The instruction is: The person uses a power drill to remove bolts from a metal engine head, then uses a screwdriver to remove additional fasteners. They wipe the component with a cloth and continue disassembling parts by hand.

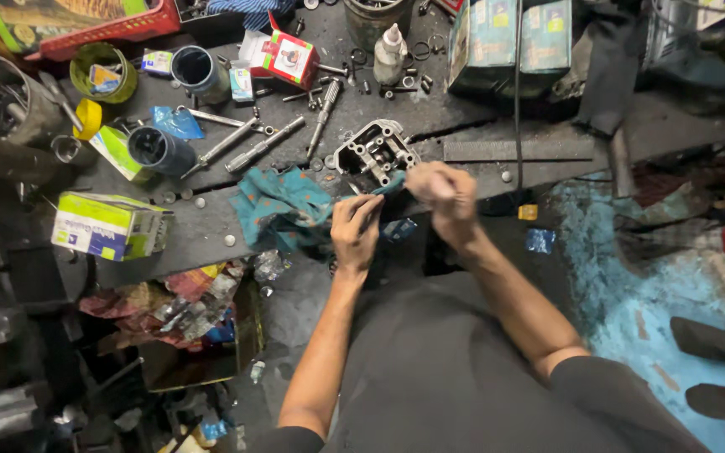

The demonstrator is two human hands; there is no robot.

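Left hand (354,228): fingers curled, pinching the teal rag (283,205). Right hand (442,195): blurred, clenched in a fist; contents indiscernible. Both forearms extend toward the cylinder head (373,153) beyond.

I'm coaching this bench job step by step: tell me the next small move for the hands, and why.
Probably bring the right hand down onto the metal cylinder head to steady it. That hand is blurred and closed just beside the part, while the left hand pinches the edge of the teal cloth lying against it. The head sits loose on the dark workbench.
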